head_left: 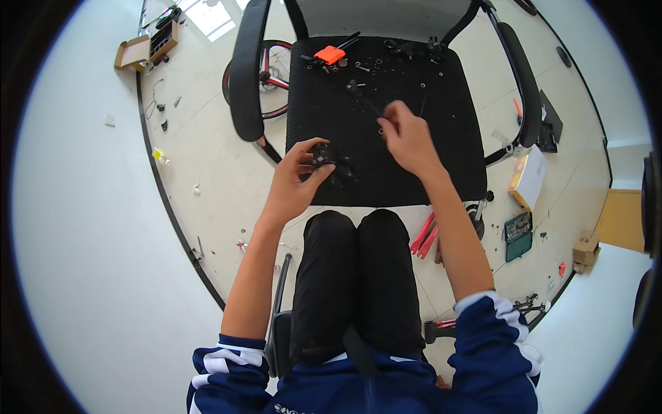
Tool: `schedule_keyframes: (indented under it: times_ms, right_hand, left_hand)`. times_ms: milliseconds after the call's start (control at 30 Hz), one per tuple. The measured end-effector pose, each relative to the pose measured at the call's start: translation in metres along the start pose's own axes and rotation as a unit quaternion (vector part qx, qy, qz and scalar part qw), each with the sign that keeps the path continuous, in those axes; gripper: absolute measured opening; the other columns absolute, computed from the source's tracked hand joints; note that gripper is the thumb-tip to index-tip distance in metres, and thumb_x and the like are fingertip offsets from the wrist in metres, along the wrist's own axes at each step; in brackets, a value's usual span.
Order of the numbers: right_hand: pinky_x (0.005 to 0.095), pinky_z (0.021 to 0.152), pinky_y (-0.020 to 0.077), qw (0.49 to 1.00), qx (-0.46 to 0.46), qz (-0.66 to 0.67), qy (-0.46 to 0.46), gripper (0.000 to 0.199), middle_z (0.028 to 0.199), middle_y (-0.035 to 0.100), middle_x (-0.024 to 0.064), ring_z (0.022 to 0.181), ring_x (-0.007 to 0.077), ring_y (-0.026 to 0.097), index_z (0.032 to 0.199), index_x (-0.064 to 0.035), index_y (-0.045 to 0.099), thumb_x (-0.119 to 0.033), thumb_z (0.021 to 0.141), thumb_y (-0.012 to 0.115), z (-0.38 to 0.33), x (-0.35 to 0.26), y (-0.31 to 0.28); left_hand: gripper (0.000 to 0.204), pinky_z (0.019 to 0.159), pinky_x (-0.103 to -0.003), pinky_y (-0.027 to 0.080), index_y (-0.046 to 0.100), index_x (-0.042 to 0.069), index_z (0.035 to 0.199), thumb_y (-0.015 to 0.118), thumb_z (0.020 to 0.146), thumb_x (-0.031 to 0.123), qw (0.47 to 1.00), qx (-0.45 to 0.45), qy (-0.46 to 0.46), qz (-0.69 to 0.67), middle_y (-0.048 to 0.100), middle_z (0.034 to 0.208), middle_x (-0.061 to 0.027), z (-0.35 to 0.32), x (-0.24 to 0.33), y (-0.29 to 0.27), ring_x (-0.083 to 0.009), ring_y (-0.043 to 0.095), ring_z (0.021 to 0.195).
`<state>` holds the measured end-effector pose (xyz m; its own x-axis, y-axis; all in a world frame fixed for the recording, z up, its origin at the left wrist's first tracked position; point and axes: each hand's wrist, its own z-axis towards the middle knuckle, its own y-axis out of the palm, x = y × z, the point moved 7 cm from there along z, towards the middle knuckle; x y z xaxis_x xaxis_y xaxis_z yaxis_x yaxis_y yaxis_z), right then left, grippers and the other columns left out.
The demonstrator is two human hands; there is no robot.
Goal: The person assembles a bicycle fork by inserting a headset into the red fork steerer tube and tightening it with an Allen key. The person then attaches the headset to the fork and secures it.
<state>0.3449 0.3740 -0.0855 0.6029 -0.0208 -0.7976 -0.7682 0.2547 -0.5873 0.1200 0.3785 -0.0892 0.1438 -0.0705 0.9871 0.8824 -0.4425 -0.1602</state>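
Note:
My left hand (298, 172) grips a small black mechanical part (323, 153) between thumb and fingers, over the near left of a black chair seat (441, 165). Other dark pieces (345, 169) lie or hang right beside it; whether they join it I cannot tell. Farther right, my right hand (408, 138) is closed on the near end of a slim black tool (369, 105). Its thicker head (354, 87) points away to the left, apart from the part. The exact kind of tool is too dark to make out.
An orange block (329, 55) with dark rods, screws and small rings lies at the seat's far left. More black parts (414, 50) sit far right. Armrests (246, 76) flank the seat. On the floor are a wheel (279, 48), a green case (518, 237) and red-handled cutters (425, 234).

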Motion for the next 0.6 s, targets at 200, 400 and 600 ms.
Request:
schedule_keyframes:
  times_ms: [200, 400, 600]
  right_hand:
    - [0.0198, 0.051, 0.0342, 0.986, -0.057, 0.154, -0.004, 0.009, 0.069, 0.058, 0.0034, 0.054, 0.0036, 0.044, 0.098, 0.0006, 0.062, -0.003, 0.090, 0.059, -0.101, -0.110, -0.072]
    - [0.0193, 0.046, 0.0328, 0.988, -0.027, 0.097, -0.117, 0.012, 0.070, 0.061, 0.0041, 0.049, 0.0036, 0.048, 0.098, 0.0017, 0.064, -0.002, 0.087, 0.062, -0.138, -0.176, -0.101]
    - [0.0218, 0.049, 0.0389, 0.989, -0.013, 0.040, -0.145, 0.012, 0.070, 0.062, 0.0063, 0.054, 0.0070, 0.053, 0.098, 0.0005, 0.063, -0.004, 0.087, 0.064, -0.173, -0.207, -0.105]
  left_hand:
    - [0.045, 0.096, -0.038, 0.049, 0.041, -0.002, 0.140, 0.050, 0.099, 0.015, 0.925, -0.063, -0.047, -0.372, 0.064, 0.108, -0.0169, -0.062, 0.064, 0.000, -0.0261, 0.064, 0.104]
    - [0.058, 0.074, -0.041, 0.053, 0.028, -0.007, 0.145, 0.041, 0.095, 0.020, 0.893, -0.098, 0.007, -0.439, 0.059, 0.093, -0.0161, -0.100, 0.116, 0.016, -0.0279, 0.064, 0.077]
    - [0.059, 0.065, -0.036, 0.049, 0.032, -0.010, 0.140, 0.042, 0.088, 0.017, 0.923, -0.117, 0.022, -0.367, 0.055, 0.076, -0.0141, -0.130, 0.140, 0.022, -0.0217, 0.059, 0.067]
